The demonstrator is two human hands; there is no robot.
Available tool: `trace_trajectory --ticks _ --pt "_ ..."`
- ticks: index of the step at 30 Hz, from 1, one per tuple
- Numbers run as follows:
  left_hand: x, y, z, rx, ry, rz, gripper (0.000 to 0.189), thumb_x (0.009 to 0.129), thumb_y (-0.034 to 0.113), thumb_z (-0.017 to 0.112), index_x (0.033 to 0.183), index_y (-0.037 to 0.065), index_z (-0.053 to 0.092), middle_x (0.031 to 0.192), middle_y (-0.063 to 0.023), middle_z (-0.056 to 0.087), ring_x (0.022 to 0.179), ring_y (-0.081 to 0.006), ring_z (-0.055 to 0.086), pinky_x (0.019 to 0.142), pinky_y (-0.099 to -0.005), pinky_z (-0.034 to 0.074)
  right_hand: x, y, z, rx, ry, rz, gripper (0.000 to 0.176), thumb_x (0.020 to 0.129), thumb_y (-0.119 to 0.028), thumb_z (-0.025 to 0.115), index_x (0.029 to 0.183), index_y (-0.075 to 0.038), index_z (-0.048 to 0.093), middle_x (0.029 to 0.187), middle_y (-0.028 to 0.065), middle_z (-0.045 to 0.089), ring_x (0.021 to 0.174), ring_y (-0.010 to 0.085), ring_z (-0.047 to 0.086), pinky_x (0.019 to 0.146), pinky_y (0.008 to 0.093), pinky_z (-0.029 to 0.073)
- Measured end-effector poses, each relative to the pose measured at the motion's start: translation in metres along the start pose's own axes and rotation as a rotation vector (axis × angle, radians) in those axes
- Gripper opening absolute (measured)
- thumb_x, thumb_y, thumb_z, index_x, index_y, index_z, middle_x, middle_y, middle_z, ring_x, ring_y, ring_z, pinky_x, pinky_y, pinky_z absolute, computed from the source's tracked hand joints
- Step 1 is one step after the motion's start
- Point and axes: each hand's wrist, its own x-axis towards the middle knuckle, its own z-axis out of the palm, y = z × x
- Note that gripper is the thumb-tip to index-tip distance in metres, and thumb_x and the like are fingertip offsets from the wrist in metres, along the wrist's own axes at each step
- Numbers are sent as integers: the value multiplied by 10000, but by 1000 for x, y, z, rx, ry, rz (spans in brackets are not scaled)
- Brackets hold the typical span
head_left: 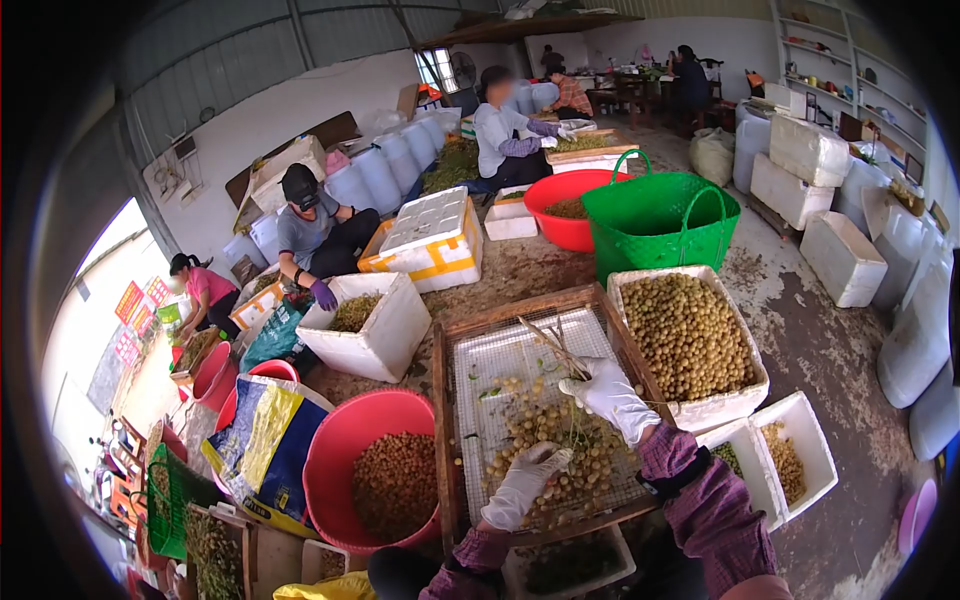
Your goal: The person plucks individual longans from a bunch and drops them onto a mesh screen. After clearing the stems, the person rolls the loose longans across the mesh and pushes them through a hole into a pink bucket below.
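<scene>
On the screen's (445, 430) near half, fruit (592, 455) | right hand (608, 400) clamped on stems (552, 345) | left hand (522, 487) at fruit, closure unclear | fruit likely light, bruisable; stems likely stiff, best held by bare ends

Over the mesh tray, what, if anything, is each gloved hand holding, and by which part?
The right hand holds a fruit bunch by its stems. Whether the left hand, beside the fruits, grips anything cannot be told.
</scene>
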Motion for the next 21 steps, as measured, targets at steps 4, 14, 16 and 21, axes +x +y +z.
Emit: trace_trajectory --ticks 4,14,16,21 --pt "-11 11 -34 -14 31 53 176 901 229 616 921 59 659 680 21 582 490 -45 436 447 -196 349 2 -1 -9 123 141 -26 198 839 -140 687 954 2 612 580 -7 513 450 77 431 407 239 348" --pt "-1 -3 -135 1096 522 331 474 810 200 649 1270 168 541 1327 -200 448 1202 -379 460 974 -426 409 5 -14 -45 465 128 -250 67 808 -45 682 848 -14 638 668 26 608 543 90 515 518 230 397" --pt "28 -32 -95 1076 16 469 482 797 131 610 1270 207 551 1365 -179 431 1235 -400 430 979 -432 406 6 -8 -46 336 97 -289 111 819 -35 664 923 1 647 767 52 653 643 103 569 627 238 458" --pt "46 -42 -24 1534 -47 626 416 774 47 591 1152 219 625 1337 -109 477 1190 -363 476 976 -406 412 -2 -14 -38 478 0 -377 137 844 -12 617 972 31 641 820 82 666 692 148 609 673 286 503"
